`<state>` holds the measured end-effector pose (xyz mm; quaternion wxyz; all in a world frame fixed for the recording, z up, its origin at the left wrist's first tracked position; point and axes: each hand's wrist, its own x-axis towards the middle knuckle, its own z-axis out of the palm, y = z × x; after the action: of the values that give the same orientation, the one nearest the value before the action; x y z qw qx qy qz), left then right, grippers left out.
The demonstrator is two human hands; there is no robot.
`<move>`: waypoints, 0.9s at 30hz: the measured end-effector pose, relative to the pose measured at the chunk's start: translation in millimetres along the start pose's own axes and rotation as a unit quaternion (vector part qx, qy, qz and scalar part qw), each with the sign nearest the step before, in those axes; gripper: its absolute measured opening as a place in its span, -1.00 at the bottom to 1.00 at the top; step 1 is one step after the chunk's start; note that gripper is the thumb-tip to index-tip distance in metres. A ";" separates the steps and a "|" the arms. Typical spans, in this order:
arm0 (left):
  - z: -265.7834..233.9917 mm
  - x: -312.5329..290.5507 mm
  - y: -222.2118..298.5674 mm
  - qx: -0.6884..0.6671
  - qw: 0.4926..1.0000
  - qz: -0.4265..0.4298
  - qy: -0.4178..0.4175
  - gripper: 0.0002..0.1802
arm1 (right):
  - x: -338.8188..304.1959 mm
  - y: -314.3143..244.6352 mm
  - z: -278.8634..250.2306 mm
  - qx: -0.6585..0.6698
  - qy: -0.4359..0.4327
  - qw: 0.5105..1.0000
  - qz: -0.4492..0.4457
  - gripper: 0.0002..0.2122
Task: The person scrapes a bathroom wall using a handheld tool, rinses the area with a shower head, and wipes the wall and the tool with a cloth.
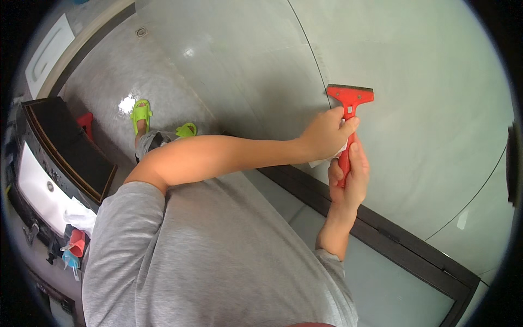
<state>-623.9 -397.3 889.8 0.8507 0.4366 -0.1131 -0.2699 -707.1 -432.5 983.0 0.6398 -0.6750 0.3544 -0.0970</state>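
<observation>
"So, how many tools are being held?"

"Only one: a red scraper [351, 97], gripped by two hands in front of the grey-green wall [436, 125]. Its broad head is pointed toward the top of the view, with one dark blade strip [351, 87] along the edge."

"And how are the hands set?"

"By the left hand [324, 135], the upper handle is held just below the head, the fingers curled closed. By the right hand [357, 177], also closed, the lower handle is clasped nearer its end, thumb to one side and fingers to the other. One white scrap of thin material [320, 162] is seen beneath the left hand; whether it is pinched there cannot be told."

"Is the wall touched by the blade?"

"That cannot be made out from this angle."

"What else can be counted?"

"Two lime-green slippers [141, 115] are worn, down on the shiny floor [109, 71], where one round drain [141, 32] is set. At the left, one white basin [41, 180] is seen, with one red cup [77, 243] near its lower end. Below the hands, one frosted panel [392, 283] is bordered by a dark frame [403, 246]."
</observation>
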 end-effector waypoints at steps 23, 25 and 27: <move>-23.0 3.9 13.7 -0.007 0.998 -0.052 -0.037 -0.58 | 8.6 2.6 13.2 0.024 -0.015 0.999 0.021 -0.61; -27.1 6.6 11.3 -0.041 0.996 -0.066 -0.047 -0.61 | 9.6 5.0 19.3 0.017 -0.002 1.000 0.010 -0.61; -22.9 1.4 4.6 -0.017 0.995 -0.075 -0.061 -0.62 | 8.8 9.5 13.2 0.020 0.001 1.000 0.017 -0.61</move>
<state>-611.2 -380.3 879.9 0.8269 0.4121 -0.1265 -0.3611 -696.4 -426.7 969.1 0.6544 -0.6558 0.3646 -0.0938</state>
